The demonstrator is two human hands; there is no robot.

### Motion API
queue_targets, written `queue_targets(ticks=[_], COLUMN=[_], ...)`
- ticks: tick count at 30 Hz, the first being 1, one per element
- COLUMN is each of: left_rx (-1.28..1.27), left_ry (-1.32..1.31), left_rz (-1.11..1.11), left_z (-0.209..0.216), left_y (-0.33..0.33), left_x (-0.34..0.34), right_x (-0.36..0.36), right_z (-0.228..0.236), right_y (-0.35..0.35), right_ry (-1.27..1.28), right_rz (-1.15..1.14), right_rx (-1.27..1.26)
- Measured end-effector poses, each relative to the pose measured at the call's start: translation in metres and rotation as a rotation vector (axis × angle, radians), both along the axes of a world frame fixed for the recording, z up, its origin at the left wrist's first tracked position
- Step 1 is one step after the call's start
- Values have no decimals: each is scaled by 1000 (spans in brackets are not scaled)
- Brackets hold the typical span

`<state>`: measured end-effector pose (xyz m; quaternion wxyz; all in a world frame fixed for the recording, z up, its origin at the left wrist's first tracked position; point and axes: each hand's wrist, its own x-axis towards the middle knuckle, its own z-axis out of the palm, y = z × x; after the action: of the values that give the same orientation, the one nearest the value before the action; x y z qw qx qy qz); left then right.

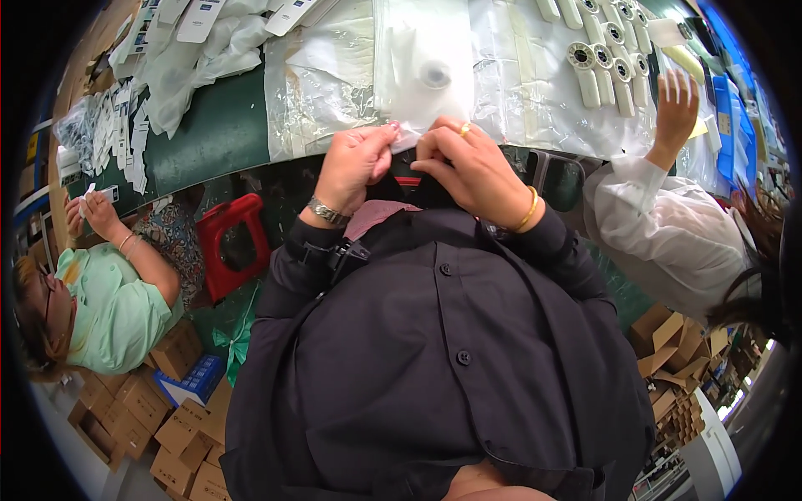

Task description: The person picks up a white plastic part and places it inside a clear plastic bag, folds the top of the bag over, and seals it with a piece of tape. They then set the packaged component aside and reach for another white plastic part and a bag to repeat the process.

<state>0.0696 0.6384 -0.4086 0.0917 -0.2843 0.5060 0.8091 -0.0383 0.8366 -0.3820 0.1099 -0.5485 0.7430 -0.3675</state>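
A frosted plastic bag (423,108) lies on the table in front of me, with a pale round-headed thing (434,75) showing faintly through it. At the bag's near edge, my left hand (355,163) pinches the film between thumb and forefinger. Close beside it, my right hand (476,171) has its fingers curled on the same edge. The bag's mouth is partly hidden by my fingers. Several white handheld devices with round dark-ringed heads (621,71) lie in rows to the right of the bag.
Clear plastic sheeting (322,83) covers the table's middle. White bags (188,75) and printed cards (121,125) are piled at left. Co-workers sit on both sides, one in a green shirt (121,309), one in a white shirt (643,217). A red stool (234,242) and cardboard boxes (180,434) stand behind.
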Motion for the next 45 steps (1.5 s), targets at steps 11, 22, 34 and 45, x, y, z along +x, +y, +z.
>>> queue_targets(ticks=[11,22,34,45], left_rx=[-99,-109,-198,-232], left_ry=[66,86,86,98], left_rz=[-85,-35,-90,-67], left_z=[0,-4,6,2], left_y=[5,13,7,13], left_x=[3,3,6,6], right_x=[-5,0,-10,-3], right_z=[6,-13,3,-21], right_y=[1,-11,3,-11], right_ry=[-187,70,-182,232], right_rz=[-160,-34,-110,-3], right_rx=[-143,-64,-108,-73])
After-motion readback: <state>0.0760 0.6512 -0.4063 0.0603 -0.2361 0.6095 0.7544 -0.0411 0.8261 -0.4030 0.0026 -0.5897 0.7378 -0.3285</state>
